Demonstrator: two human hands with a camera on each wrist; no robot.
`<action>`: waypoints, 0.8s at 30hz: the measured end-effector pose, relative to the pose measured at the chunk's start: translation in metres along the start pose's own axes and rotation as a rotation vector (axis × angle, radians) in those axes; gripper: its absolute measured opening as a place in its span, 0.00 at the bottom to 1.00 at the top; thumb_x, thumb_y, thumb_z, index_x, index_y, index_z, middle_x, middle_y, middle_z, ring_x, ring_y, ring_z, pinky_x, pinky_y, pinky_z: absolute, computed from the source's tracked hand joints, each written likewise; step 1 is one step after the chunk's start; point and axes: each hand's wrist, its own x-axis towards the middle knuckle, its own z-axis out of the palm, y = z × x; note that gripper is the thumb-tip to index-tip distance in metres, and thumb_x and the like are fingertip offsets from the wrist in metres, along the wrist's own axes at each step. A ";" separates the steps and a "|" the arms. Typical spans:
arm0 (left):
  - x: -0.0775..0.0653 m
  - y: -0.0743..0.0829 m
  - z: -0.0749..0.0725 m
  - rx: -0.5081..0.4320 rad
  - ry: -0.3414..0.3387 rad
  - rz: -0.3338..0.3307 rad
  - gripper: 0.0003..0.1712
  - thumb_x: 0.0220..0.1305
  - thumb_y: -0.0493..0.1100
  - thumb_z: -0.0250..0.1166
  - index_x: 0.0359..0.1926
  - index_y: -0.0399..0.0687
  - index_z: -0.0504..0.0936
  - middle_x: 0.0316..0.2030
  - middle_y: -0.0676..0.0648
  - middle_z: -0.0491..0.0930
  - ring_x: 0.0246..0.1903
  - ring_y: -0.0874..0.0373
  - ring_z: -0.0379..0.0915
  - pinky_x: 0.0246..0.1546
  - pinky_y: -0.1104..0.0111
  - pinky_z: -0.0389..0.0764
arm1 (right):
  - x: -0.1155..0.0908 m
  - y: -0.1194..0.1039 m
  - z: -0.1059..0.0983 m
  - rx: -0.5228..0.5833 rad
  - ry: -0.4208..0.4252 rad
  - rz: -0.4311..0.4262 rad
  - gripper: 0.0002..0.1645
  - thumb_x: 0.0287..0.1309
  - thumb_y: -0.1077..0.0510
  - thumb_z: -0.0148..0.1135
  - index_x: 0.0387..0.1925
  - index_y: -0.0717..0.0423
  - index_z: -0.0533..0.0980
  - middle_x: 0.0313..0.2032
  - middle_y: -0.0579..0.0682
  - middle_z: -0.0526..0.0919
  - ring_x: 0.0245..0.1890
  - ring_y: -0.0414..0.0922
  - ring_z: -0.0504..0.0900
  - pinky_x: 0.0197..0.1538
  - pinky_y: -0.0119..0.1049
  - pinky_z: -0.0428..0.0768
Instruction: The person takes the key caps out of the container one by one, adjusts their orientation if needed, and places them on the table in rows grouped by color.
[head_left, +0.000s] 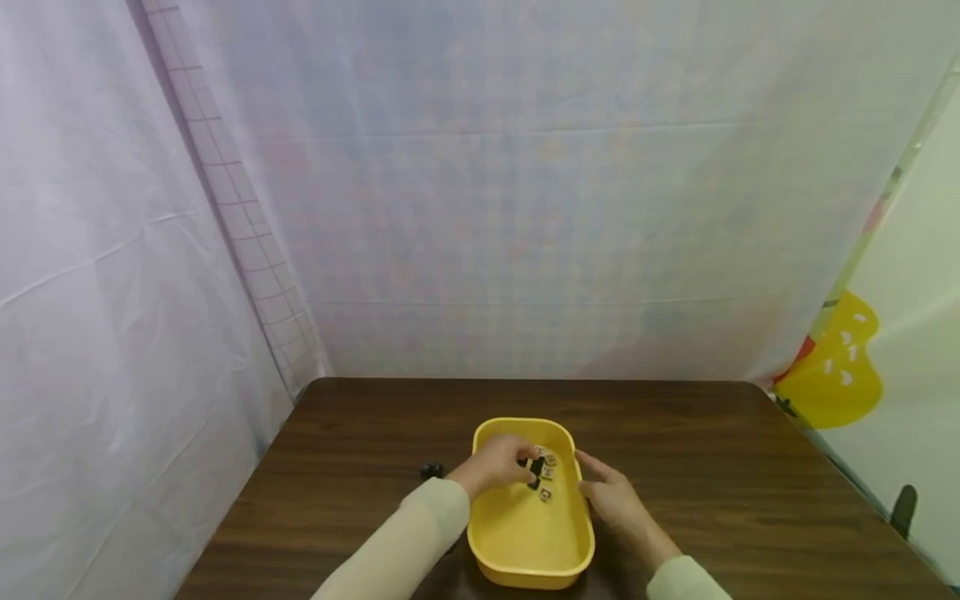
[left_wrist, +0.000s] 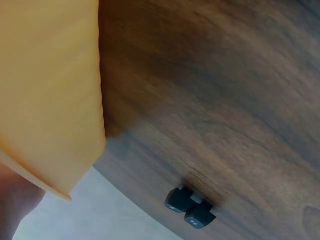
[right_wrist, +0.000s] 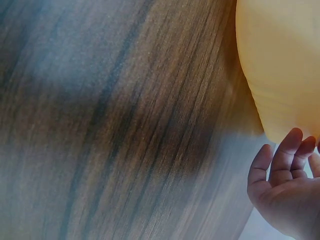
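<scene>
A yellow rectangular bin [head_left: 531, 533] stands on the table. My left hand [head_left: 495, 462] reaches over its left rim, thumb and fingers apart around small black pieces [head_left: 536, 468] on the bin floor. I cannot tell whether it pinches one of them. Small pale pieces with dark markings [head_left: 546, 495] lie beside these. Along the bin's right outer side, my right hand [head_left: 618, 504] touches the rim with extended fingers. In the right wrist view, its fingers [right_wrist: 282, 157] are relaxed against the bin wall [right_wrist: 285, 65].
Two black keycaps [left_wrist: 200, 215] lie side by side on the table, left of the bin. The dark wood-grain table [head_left: 712, 442] ends at a pale curtain [head_left: 525, 250] behind. A yellow cutout [head_left: 832, 375] hangs at the right.
</scene>
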 end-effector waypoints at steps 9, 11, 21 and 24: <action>0.007 -0.005 0.014 0.169 -0.014 0.044 0.15 0.52 0.36 0.74 0.44 0.47 0.88 0.34 0.54 0.83 0.32 0.65 0.73 0.36 0.74 0.75 | -0.001 0.000 -0.001 0.000 0.007 -0.014 0.33 0.63 0.71 0.49 0.70 0.68 0.62 0.36 0.60 0.83 0.28 0.47 0.81 0.32 0.39 0.81; 0.007 -0.004 0.016 0.213 -0.018 0.035 0.14 0.51 0.37 0.74 0.41 0.48 0.89 0.35 0.55 0.84 0.33 0.65 0.75 0.37 0.74 0.75 | -0.001 0.000 -0.002 -0.010 0.010 -0.016 0.33 0.62 0.71 0.49 0.70 0.68 0.62 0.39 0.62 0.83 0.29 0.47 0.82 0.33 0.40 0.81; 0.003 -0.001 0.017 0.200 -0.003 -0.024 0.09 0.52 0.41 0.76 0.36 0.51 0.87 0.28 0.57 0.79 0.28 0.64 0.71 0.33 0.73 0.73 | 0.000 0.000 -0.003 -0.020 0.021 -0.026 0.34 0.61 0.70 0.52 0.70 0.67 0.63 0.34 0.58 0.83 0.23 0.44 0.77 0.27 0.35 0.77; 0.003 0.000 0.018 0.179 0.004 -0.018 0.09 0.52 0.41 0.76 0.35 0.52 0.86 0.25 0.57 0.77 0.28 0.63 0.70 0.34 0.71 0.73 | 0.000 0.000 -0.003 -0.020 0.017 -0.025 0.34 0.61 0.70 0.52 0.70 0.66 0.62 0.27 0.54 0.81 0.19 0.41 0.72 0.24 0.33 0.73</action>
